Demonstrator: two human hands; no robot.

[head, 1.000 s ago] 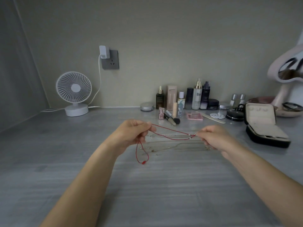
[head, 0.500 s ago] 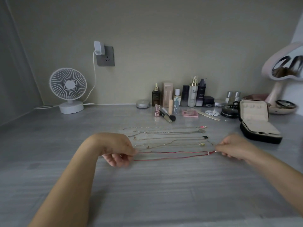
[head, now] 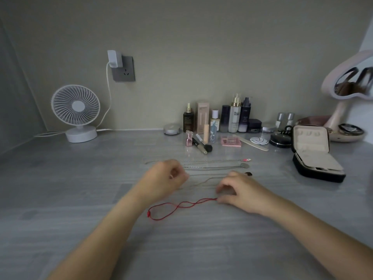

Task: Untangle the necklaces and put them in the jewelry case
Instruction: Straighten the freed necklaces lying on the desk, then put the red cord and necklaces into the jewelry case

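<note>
Grey tabletop point(head: 80, 199): red cord necklace point(head: 203, 199) (twisted, looped) pinched by right hand point(head: 242, 190); left hand point(head: 163, 178) curled, hold unclear.

Right hand point(head: 240, 190) pinching one end of red cord necklace point(head: 207, 199) low over grey table point(head: 80, 199), fingers curling down over it. Rest of cord trailing away left of pinch, lying slack, crossing over itself in twisty loop. Left hand point(head: 165, 178) hovering left of and just beyond pinch, fingers curling in, can't tell if it's grabbing anything tbh. Thin chains point(head: 212, 167) lying in rows just beyond grip. Jewelry case point(head: 321, 174) sitting open, well off to right of it.
</note>
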